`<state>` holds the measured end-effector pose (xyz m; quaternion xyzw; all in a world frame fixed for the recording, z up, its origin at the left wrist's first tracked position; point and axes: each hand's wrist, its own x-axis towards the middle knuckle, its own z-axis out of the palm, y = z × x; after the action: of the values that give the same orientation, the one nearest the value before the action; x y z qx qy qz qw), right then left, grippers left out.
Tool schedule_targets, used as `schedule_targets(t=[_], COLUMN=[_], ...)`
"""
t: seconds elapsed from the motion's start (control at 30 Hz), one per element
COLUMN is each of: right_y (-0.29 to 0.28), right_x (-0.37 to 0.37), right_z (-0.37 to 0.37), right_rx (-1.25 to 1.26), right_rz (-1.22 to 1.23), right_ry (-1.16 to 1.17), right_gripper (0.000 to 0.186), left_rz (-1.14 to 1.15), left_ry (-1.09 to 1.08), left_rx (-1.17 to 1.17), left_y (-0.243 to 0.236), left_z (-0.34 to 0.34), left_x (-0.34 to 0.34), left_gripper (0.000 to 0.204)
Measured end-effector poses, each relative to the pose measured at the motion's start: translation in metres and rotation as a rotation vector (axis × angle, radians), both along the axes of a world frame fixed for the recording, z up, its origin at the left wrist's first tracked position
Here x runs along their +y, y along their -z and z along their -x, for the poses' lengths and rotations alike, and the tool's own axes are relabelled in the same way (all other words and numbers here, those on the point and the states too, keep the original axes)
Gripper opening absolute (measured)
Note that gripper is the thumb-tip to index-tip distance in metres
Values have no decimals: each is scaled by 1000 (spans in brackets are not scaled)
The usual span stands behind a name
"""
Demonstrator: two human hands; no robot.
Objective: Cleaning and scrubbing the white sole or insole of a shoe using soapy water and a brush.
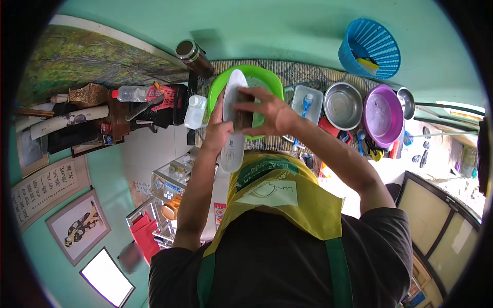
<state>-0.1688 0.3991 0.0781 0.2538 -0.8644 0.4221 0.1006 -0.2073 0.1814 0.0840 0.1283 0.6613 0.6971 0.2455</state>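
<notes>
My left hand [220, 134] grips a long clear plastic container [234, 151] by its side, tilted up over a bright green basin [275, 82]. Against the container's face is my right hand [272, 112], its fingers bent and smeared by motion. Between those fingers and the plastic shows a dark brownish patch [243, 117], too blurred to name. The basin seems to hold pale liquid, partly hidden behind the container and hands. Just left of the basin stands a white translucent bottle [195, 112].
Right of the basin are a clear tray [314, 108] with a blue-handled brush [307, 102], a steel bowl [343, 106] and a purple basin [379, 132]. A blue basket [370, 49] stands by the wall. A brown flask [195, 57] stands at the back left.
</notes>
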Motion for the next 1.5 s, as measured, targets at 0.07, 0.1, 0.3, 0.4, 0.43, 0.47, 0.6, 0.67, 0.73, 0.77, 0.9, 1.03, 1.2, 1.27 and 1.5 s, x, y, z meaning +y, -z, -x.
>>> schedule_targets(t=[0.07, 0.1, 0.3, 0.4, 0.43, 0.47, 0.6, 0.67, 0.73, 0.77, 0.9, 1.03, 1.2, 1.27, 1.5], right_y=[2, 3, -6, -2, -2, -12, 7, 3, -6, -4, -3, -6, -22, -14, -8], right_x=[10, 14, 11, 9, 3, 0, 7, -1, -2, 4, 9, 18, 7, 11, -17], right_z=[3, 7, -5, -1, -7, -9, 4, -4, -4, 3, 10, 21, 12, 18, 9], right_rx=[-15, -15, -8, -134, -7, 21, -5, -8, 144, 146, 59, 102, 181, 153, 42], right_rz=[-21, -26, -63, -56, -52, -63, 1, 13, -72, -75, 26, -35, -115, -109, 14], right_ry=[31, 31, -2, 306, 169, 47, 215, 248, 33, 32, 159, 104, -42, -4, 26], right_gripper=[69, 69, 69, 72, 72, 70, 67, 66, 66, 66, 67, 68, 66, 66, 65], left_rz=[-40, -81, -46, -122, -63, -1, -196, -202, -184, -180, -215, -279, -444, -522, -346], left_ry=[11, 13, -23, 63, 9, -44, 72, 64, 32, 17, 78, 135, 113, 173, 88], left_rx=[-124, -242, -192, -332, -223, -119, -358, -348, -350, -347, -391, -454, -562, -611, -644], left_y=[-20, -34, -20, -24, -19, -13, -22, -16, -11, -10, -12, -10, 6, 6, 19], left_z=[-10, -12, -14, -11, -8, -8, -14, -16, -18, -17, -16, -16, -15, -15, -4], left_x=[8, 14, 6, 8, 9, 7, -1, -3, -10, -9, -8, -11, -19, -19, -16], left_gripper=[103, 101, 99, 98, 97, 96, 94, 93, 88, 86, 85, 88, 74, 61, 74])
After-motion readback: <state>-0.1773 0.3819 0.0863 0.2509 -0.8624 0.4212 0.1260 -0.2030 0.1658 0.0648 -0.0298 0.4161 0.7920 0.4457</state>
